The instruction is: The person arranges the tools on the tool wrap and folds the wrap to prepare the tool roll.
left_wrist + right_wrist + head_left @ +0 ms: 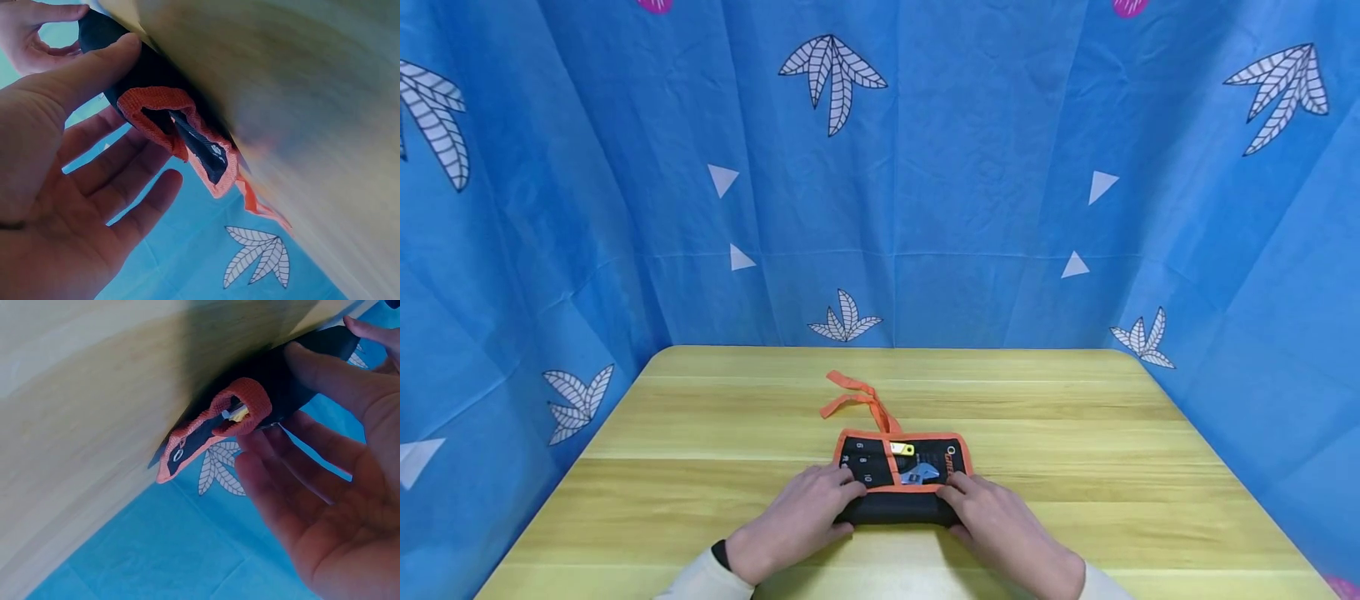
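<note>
A black tool roll (904, 507) with orange edging lies on the table in front of me, its near part rolled up and its far flap flat. The flap shows white numbers, a wrench picture (920, 474) and orange lettering. My left hand (808, 510) holds the roll's left end, thumb on the near side and fingers over the top. My right hand (1006, 523) holds its right end likewise. In the left wrist view the tool roll (164, 74) shows a dark tool within its open end. A yellow piece sits inside the other end of the tool roll (272, 367) in the right wrist view.
Two orange tie straps (877, 407) stretch from the roll's far edge across the wooden table (700, 433). A blue curtain (970, 167) with white leaf and triangle prints hangs behind the table and along both sides.
</note>
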A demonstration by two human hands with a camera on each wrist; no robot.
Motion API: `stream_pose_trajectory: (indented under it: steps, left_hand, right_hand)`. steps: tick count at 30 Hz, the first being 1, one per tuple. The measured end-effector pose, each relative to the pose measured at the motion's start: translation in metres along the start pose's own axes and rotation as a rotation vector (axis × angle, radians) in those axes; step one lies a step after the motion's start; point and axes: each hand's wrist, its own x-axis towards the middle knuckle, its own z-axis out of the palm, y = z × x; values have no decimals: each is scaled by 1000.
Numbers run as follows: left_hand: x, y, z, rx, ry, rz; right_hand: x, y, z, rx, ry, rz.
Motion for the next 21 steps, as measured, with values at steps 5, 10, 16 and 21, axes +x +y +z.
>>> stream_pose_trajectory:
  steps: [5, 10, 16, 21]
  left_hand:
    - [-1, 2, -1, 30, 2, 13]
    - [0, 2, -2, 16, 7, 17]
    - [0, -1, -4, -76, -19, 10]
    - [0, -7, -5, -212, -40, -14]
  right_hand:
    - [1, -1, 4, -63, 43, -16]
    - [1, -2, 7, -79, 71, -6]
    - [1, -2, 8, -74, 74, 9]
    - [0, 0, 6, -31, 46, 14]
